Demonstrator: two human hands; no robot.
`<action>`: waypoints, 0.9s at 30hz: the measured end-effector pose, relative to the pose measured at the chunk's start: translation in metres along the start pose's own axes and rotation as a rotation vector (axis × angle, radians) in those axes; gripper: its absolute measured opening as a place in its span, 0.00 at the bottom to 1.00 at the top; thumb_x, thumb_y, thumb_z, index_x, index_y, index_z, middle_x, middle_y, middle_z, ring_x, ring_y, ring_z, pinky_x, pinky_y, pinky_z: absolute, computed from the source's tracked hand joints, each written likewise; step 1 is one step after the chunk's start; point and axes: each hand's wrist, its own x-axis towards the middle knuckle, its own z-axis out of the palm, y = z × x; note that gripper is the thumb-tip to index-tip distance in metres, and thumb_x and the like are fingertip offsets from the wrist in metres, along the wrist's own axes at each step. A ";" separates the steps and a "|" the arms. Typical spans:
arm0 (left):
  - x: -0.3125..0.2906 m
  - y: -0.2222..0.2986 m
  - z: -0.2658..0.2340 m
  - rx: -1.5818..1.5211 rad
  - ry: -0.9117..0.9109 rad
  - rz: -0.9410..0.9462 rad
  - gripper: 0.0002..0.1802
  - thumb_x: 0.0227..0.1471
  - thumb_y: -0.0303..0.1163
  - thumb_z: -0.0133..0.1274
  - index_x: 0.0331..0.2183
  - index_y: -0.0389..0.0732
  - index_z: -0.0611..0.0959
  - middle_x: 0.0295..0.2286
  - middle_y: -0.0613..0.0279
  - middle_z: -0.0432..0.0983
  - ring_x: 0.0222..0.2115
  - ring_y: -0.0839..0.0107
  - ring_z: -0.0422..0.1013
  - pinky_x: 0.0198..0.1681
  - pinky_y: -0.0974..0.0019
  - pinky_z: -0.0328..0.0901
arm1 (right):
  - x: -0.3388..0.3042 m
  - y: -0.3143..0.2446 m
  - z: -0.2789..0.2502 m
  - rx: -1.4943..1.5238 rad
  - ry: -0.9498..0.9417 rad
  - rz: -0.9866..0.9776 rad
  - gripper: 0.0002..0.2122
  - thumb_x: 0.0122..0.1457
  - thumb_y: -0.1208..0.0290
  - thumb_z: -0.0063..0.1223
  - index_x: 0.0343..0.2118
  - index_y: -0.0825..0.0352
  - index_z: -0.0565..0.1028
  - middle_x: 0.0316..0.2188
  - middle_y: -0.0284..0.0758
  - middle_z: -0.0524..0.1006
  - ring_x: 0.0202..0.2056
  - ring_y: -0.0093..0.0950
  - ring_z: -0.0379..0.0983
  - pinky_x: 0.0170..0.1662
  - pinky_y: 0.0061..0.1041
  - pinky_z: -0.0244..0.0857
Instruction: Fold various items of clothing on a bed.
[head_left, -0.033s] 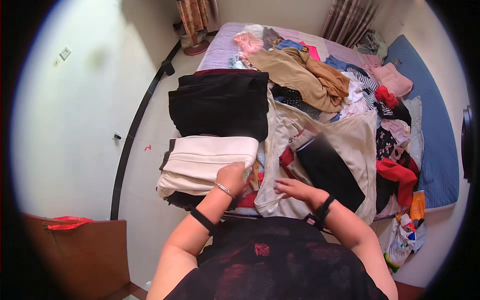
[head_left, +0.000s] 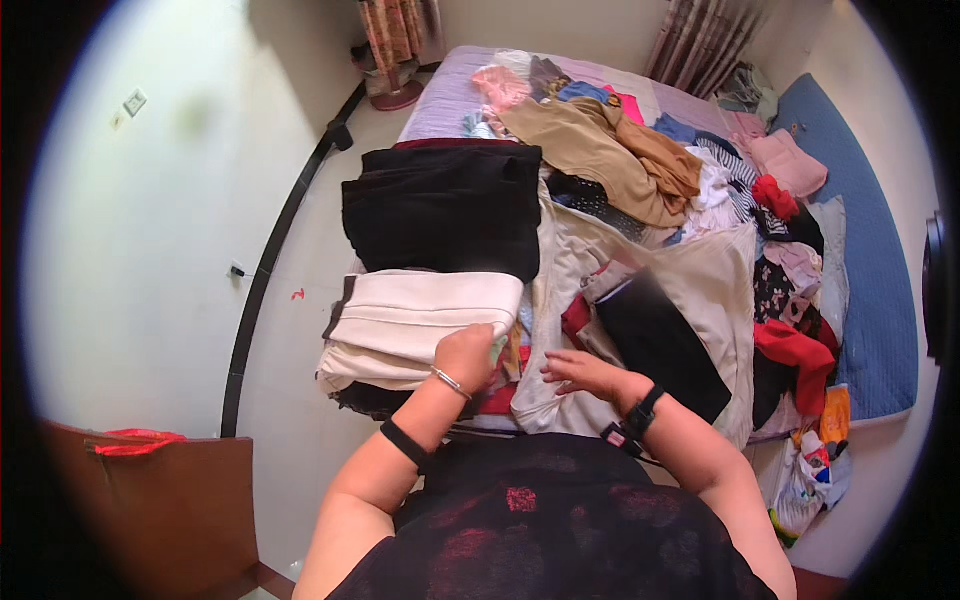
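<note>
Folded cream trousers [head_left: 420, 305] lie in a stack at the left front of the bed. At their right edge my left hand [head_left: 466, 355] is closed, and a bit of something pale green shows beside its fingers; what it grips is hidden. My right hand [head_left: 588, 374] hovers with fingers apart over a spread cream garment [head_left: 690, 255], holding nothing. On that garment, beyond my right hand, rests a folded black garment [head_left: 665, 345], with a bit of red cloth [head_left: 577, 318] by its left side. Behind the cream trousers sits a stack of folded black trousers [head_left: 440, 205].
Tan trousers [head_left: 580, 140] and many loose clothes are heaped over the bed's far and right parts. A blue padded panel [head_left: 870, 290] stands along the right wall. A brown wooden board [head_left: 160, 500] is at the lower left. Plastic bags [head_left: 805, 480] sit at the lower right.
The view has shifted very slightly. My right hand has edged a little to the left; my left hand stays by the cream trousers.
</note>
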 end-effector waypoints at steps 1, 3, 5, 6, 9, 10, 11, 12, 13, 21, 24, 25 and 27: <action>-0.008 0.002 -0.008 -0.042 0.139 0.113 0.10 0.38 0.28 0.50 0.30 0.40 0.77 0.27 0.52 0.75 0.28 0.55 0.72 0.30 0.57 0.67 | 0.012 -0.014 0.011 0.109 0.002 0.075 0.27 0.59 0.56 0.43 0.55 0.69 0.57 0.50 0.41 0.65 0.51 0.32 0.63 0.49 0.34 0.62; -0.023 0.006 -0.019 -0.042 0.131 0.111 0.10 0.39 0.29 0.51 0.30 0.40 0.77 0.26 0.53 0.75 0.27 0.56 0.72 0.29 0.58 0.67 | 0.032 -0.033 0.033 0.299 -0.057 0.043 0.28 0.58 0.47 0.39 0.53 0.67 0.60 0.52 0.41 0.63 0.51 0.34 0.61 0.46 0.34 0.64; -0.038 0.009 -0.024 -0.053 0.200 0.191 0.11 0.40 0.30 0.52 0.32 0.41 0.75 0.24 0.56 0.74 0.25 0.59 0.72 0.27 0.60 0.67 | 0.052 -0.044 0.055 0.461 -0.099 -0.013 0.26 0.58 0.49 0.40 0.51 0.67 0.62 0.47 0.41 0.68 0.45 0.33 0.67 0.43 0.33 0.67; -0.044 0.010 -0.026 -0.033 0.227 0.219 0.12 0.40 0.31 0.53 0.32 0.41 0.75 0.23 0.57 0.74 0.25 0.59 0.72 0.26 0.60 0.67 | 0.061 -0.049 0.066 0.559 -0.032 -0.042 0.23 0.58 0.54 0.44 0.49 0.68 0.64 0.44 0.40 0.70 0.42 0.32 0.70 0.41 0.33 0.67; -0.060 0.002 -0.031 -0.072 0.206 0.184 0.16 0.39 0.30 0.54 0.34 0.39 0.75 0.25 0.56 0.73 0.27 0.59 0.72 0.28 0.60 0.67 | 0.077 -0.063 0.092 0.361 0.153 -0.164 0.17 0.53 0.68 0.49 0.45 0.69 0.67 0.37 0.37 0.74 0.36 0.30 0.72 0.39 0.31 0.68; -0.066 -0.002 -0.033 -0.134 0.396 0.345 0.18 0.39 0.29 0.54 0.36 0.38 0.75 0.25 0.56 0.73 0.28 0.59 0.71 0.30 0.60 0.66 | 0.081 -0.071 0.101 0.346 0.111 -0.179 0.17 0.53 0.68 0.49 0.45 0.69 0.67 0.37 0.37 0.74 0.36 0.30 0.72 0.39 0.31 0.68; -0.072 -0.006 -0.032 -0.194 0.543 0.473 0.20 0.39 0.29 0.55 0.38 0.37 0.74 0.26 0.56 0.72 0.29 0.59 0.71 0.32 0.60 0.66 | 0.085 -0.083 0.110 0.322 0.127 -0.272 0.15 0.51 0.73 0.48 0.44 0.68 0.68 0.36 0.35 0.74 0.35 0.28 0.72 0.39 0.30 0.69; -0.081 -0.007 -0.029 -0.195 0.590 0.501 0.20 0.39 0.29 0.55 0.38 0.37 0.74 0.26 0.56 0.72 0.29 0.59 0.71 0.32 0.60 0.66 | 0.088 -0.098 0.119 0.307 0.188 -0.342 0.15 0.50 0.77 0.47 0.43 0.67 0.69 0.34 0.33 0.74 0.34 0.26 0.72 0.39 0.29 0.69; -0.094 -0.006 -0.024 -0.224 0.533 0.576 0.20 0.39 0.28 0.54 0.40 0.38 0.73 0.27 0.56 0.73 0.31 0.60 0.70 0.36 0.60 0.65 | 0.089 -0.114 0.128 0.310 0.089 -0.394 0.15 0.50 0.77 0.47 0.43 0.67 0.69 0.35 0.33 0.74 0.35 0.26 0.72 0.39 0.28 0.69; -0.058 -0.087 0.043 -1.260 0.618 -0.081 0.16 0.52 0.36 0.46 0.42 0.39 0.73 0.36 0.54 0.71 0.36 0.59 0.69 0.45 0.61 0.63 | 0.005 -0.203 0.200 0.366 -0.172 -0.708 0.15 0.50 0.79 0.50 0.43 0.69 0.68 0.37 0.35 0.74 0.38 0.26 0.72 0.42 0.26 0.68; -0.038 -0.109 0.052 -1.572 0.530 -0.445 0.16 0.53 0.37 0.46 0.42 0.40 0.73 0.36 0.54 0.71 0.36 0.59 0.69 0.45 0.60 0.62 | -0.053 -0.214 0.186 0.367 -0.167 -0.759 0.15 0.51 0.78 0.50 0.44 0.69 0.68 0.38 0.36 0.74 0.38 0.26 0.72 0.43 0.26 0.67; -0.036 -0.109 0.053 -1.628 0.448 -0.496 0.16 0.53 0.37 0.45 0.42 0.40 0.73 0.36 0.55 0.71 0.36 0.59 0.69 0.45 0.60 0.62 | -0.071 -0.213 0.178 0.385 -0.163 -0.758 0.15 0.52 0.77 0.50 0.44 0.69 0.68 0.38 0.36 0.74 0.38 0.26 0.72 0.43 0.26 0.67; -0.033 -0.093 0.056 -1.715 0.296 -0.522 0.16 0.53 0.37 0.45 0.42 0.40 0.73 0.36 0.55 0.71 0.36 0.59 0.69 0.45 0.60 0.62 | -0.109 -0.207 0.157 0.431 -0.100 -0.800 0.16 0.52 0.75 0.50 0.45 0.70 0.68 0.38 0.36 0.74 0.38 0.25 0.72 0.42 0.26 0.67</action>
